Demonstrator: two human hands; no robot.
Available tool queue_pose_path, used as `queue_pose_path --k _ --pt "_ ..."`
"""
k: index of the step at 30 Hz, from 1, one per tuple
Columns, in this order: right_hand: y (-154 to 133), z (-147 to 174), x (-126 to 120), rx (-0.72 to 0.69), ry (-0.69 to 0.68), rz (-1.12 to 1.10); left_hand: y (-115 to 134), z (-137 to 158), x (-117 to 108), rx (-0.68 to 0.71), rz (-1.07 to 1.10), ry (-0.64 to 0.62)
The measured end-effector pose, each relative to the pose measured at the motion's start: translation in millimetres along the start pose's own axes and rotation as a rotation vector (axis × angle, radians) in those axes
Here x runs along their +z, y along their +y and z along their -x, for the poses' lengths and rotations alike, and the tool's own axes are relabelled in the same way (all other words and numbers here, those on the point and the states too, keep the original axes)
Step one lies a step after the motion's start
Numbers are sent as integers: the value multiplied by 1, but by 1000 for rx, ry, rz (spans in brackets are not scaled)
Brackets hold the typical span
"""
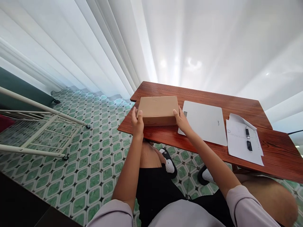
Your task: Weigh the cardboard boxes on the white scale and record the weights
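A closed brown cardboard box [158, 107] rests on the left part of the reddish-brown wooden table [201, 93]. My left hand [137, 121] grips its left end, thumb at the near top edge and fingers along the side. On the opposite end, my right hand [181, 119] holds the box with its thumb on the near top corner. The fingertips behind the box's ends are partly hidden. Just right of the box lies a silver closed laptop [204, 121], under my right forearm.
Sheets of white paper [239, 142] lie right of the laptop, with a black pen [248, 138] on top. A white wire rack on casters [44, 126] stands on the green tiled floor [99, 138] at left. White curtains [180, 44] hang behind the table.
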State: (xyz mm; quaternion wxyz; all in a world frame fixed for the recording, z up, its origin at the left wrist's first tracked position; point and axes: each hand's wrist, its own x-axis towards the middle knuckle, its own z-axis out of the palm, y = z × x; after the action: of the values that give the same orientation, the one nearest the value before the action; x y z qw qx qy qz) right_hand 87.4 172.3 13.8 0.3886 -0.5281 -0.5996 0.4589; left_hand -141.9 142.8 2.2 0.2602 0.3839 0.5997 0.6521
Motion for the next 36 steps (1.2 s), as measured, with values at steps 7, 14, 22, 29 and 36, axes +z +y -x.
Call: queue_pose_path --k 7,14,22,29,36 --pt "7 -2 7 -116 10 -11 -14 -2 4 -66 144 -35" --pt "9 -1 10 -130 54 -12 -15 -4 5 -22 217 -46" --pt "7 -2 10 -86 34 18 -17 -6 6 -35 241 -49" --pt "-21 1 1 -79 26 -22 9 -4 8 -51 269 -64" --pt "-47 10 -40 -113 88 -22 48 -2 34 58 275 -159"
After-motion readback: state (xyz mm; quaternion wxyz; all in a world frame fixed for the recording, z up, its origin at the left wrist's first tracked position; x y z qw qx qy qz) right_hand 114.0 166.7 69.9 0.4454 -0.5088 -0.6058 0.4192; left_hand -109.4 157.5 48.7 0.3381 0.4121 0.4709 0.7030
